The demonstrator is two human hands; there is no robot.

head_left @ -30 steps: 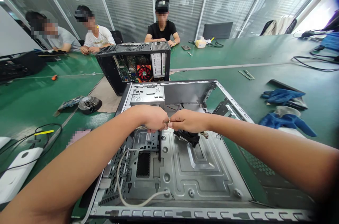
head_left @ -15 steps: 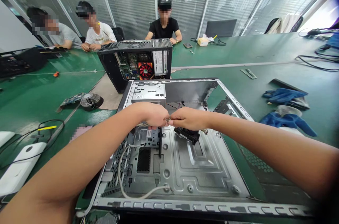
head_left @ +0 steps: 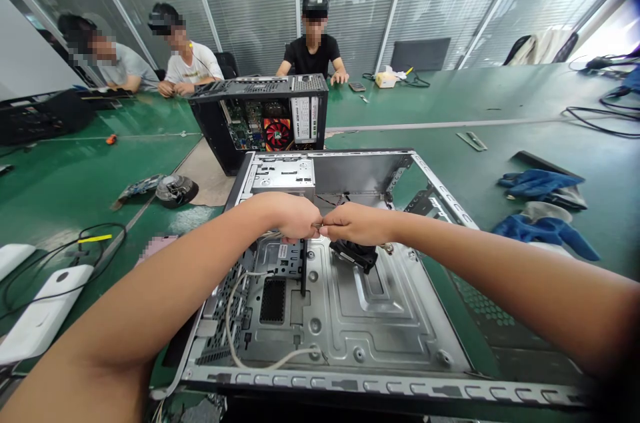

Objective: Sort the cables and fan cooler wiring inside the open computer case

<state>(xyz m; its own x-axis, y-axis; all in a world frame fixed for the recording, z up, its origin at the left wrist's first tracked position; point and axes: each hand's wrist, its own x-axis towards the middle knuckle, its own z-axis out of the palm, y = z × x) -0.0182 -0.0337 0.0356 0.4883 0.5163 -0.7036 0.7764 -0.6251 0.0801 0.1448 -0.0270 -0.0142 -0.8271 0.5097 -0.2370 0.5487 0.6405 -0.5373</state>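
An open, nearly bare metal computer case (head_left: 380,336) lies on its side in front of me on the green table. My left hand (head_left: 290,216) and my right hand (head_left: 356,223) meet above its middle, fingertips pinched together on a small item that I cannot make out. A beige cable (head_left: 235,336) runs from under my left hand down along the case floor. A black fan-like part (head_left: 355,255) sits just below my right hand. A drive cage (head_left: 283,176) stands at the case's far left.
A second black computer case (head_left: 260,119) with a red fan stands behind. Blue gloves (head_left: 543,206) lie at the right, a round part (head_left: 176,189) and white devices (head_left: 40,316) with black cables at the left. Three people sit across the table.
Both hands stay pinched together in the same spot. The view has shifted slightly, so everything sits a little to the right and higher in the picture.
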